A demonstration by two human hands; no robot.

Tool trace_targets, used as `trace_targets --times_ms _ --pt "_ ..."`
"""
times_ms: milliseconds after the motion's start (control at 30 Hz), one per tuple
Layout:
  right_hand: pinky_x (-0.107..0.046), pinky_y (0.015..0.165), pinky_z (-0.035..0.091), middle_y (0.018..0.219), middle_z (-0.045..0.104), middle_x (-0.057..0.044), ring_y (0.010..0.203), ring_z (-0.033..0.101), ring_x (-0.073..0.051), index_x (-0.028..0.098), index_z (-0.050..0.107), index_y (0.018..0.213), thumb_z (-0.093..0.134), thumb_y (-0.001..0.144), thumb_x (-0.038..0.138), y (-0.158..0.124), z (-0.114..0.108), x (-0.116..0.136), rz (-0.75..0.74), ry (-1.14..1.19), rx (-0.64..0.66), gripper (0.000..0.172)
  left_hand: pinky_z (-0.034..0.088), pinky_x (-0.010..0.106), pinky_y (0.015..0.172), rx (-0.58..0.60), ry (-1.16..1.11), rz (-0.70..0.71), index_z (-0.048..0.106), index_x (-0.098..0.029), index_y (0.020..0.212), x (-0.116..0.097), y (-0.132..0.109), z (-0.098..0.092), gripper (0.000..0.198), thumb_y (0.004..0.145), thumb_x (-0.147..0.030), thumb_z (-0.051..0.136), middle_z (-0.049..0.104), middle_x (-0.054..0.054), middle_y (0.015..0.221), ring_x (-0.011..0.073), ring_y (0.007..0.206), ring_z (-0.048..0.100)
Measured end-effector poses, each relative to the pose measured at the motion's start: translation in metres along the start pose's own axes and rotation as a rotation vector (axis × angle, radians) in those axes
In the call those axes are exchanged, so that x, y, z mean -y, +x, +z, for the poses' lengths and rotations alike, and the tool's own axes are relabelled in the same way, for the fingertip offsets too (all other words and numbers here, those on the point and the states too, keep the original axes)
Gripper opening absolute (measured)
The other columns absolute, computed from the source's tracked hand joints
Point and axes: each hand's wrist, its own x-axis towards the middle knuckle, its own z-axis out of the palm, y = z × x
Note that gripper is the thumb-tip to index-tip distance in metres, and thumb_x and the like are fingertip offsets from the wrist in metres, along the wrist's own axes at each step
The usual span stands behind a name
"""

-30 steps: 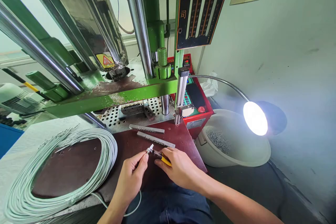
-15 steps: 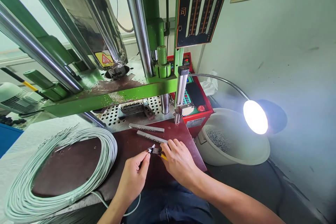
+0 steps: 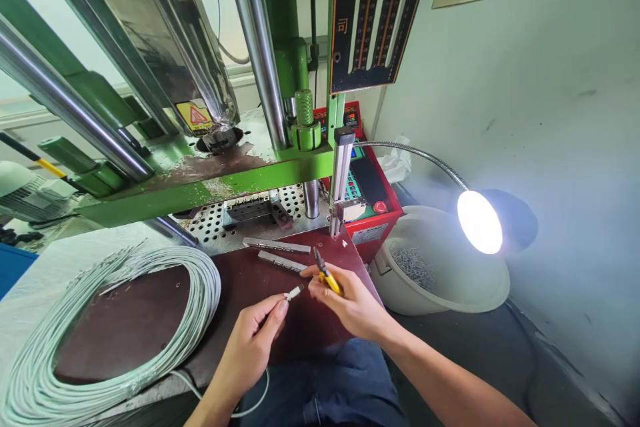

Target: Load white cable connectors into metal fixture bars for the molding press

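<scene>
My left hand [image 3: 255,340] pinches the end of a pale grey cable, with a small white connector [image 3: 293,293] sticking out past the fingertips. The cable loops down below the bench edge. My right hand [image 3: 345,300] holds small yellow-handled cutters [image 3: 324,270], jaws pointing up and away, a short way right of the connector and apart from it. Both hands hover over the dark red bench top [image 3: 150,313].
A big coil of grey cables [image 3: 120,340] lies at the left. Two metal bars [image 3: 277,252] lie before the green press [image 3: 210,180]. A red control box [image 3: 367,207], a white basin of small parts [image 3: 445,267] and a lit gooseneck lamp [image 3: 479,221] stand at the right.
The cutters' jaws were at the connector; my right hand has since lifted them away, tilting them upward. The connector is now free at my left fingertips.
</scene>
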Motion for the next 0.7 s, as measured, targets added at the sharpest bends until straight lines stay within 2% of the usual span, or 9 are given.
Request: trace_targets --times_ms 100,233,300,433,533,600,700 --pt "-0.022 0.066 0.039 0.081 0.055 0.000 0.073 0.046 -0.012 0.015 0.063 0.095 0.055 0.089 0.040 -0.004 0.003 0.007 -0.047 -0.046 0.105 0.027 0.031 0.021 0.045 0.056 -0.074 -0.013 0.064 -0.016 0.065 -0.001 -0.001 0.002 0.041 0.083 -0.052 0.055 0.040 -0.005 0.052 0.0097 0.050 0.033" --pt "-0.021 0.060 0.034 0.071 0.049 0.002 0.066 0.040 -0.010 0.015 0.059 0.082 0.056 0.088 0.044 -0.003 0.004 0.010 -0.059 -0.070 0.107 0.029 0.041 0.022 0.053 0.040 -0.094 0.060 0.069 -0.018 0.085 -0.001 -0.003 0.001 0.027 0.082 -0.043 0.060 0.056 -0.001 0.062 0.0125 0.057 0.046" --pt "-0.021 0.059 0.033 0.069 0.047 0.003 0.065 0.038 -0.010 0.015 0.056 0.078 0.057 0.087 0.047 0.001 0.004 0.009 -0.046 -0.040 0.100 0.033 0.040 0.022 0.053 0.047 -0.091 0.074 0.069 -0.019 0.091 -0.002 -0.004 0.002 0.025 0.082 -0.041 0.061 0.060 -0.001 0.066 0.0115 0.055 0.046" --pt "-0.022 0.058 0.034 0.068 0.046 0.003 0.063 0.040 -0.010 0.016 0.053 0.077 0.050 0.090 0.055 0.005 0.009 0.004 0.014 -0.012 0.098 0.041 0.029 0.020 0.042 0.083 -0.136 0.002 0.064 -0.017 0.075 -0.004 -0.006 0.005 0.030 0.083 -0.045 0.059 0.053 -0.003 0.057 0.0069 0.044 0.037" --pt "-0.025 0.063 0.039 0.075 0.051 0.001 0.067 0.043 -0.012 0.015 0.057 0.090 0.045 0.094 0.051 0.001 0.011 0.002 -0.049 -0.258 0.009 0.037 0.023 0.018 0.037 0.032 -0.242 -0.060 0.065 -0.016 0.078 -0.006 -0.006 0.006 0.030 0.081 -0.046 0.061 0.050 -0.005 0.052 0.0049 0.039 0.032" --pt "-0.031 0.077 0.042 0.091 0.059 -0.004 0.080 0.049 -0.017 0.016 0.057 0.111 0.047 0.095 0.041 -0.005 0.010 0.000 -0.201 -0.546 -0.082 0.031 0.019 0.017 0.035 -0.023 -0.314 -0.101 0.067 -0.016 0.086 -0.007 -0.006 0.005 0.030 0.079 -0.045 0.063 0.054 -0.005 0.054 0.0040 0.037 0.030" --pt "-0.042 0.089 0.040 0.109 0.059 -0.010 0.097 0.048 -0.024 0.017 0.049 0.133 0.054 0.090 0.025 -0.012 0.005 -0.002 -0.431 -0.957 -0.176 0.044 0.014 0.016 0.033 -0.056 -0.404 -0.146 0.068 -0.015 0.089 -0.007 -0.003 0.001 0.033 0.076 -0.044 0.065 0.055 -0.004 0.052 0.0031 0.034 0.028"
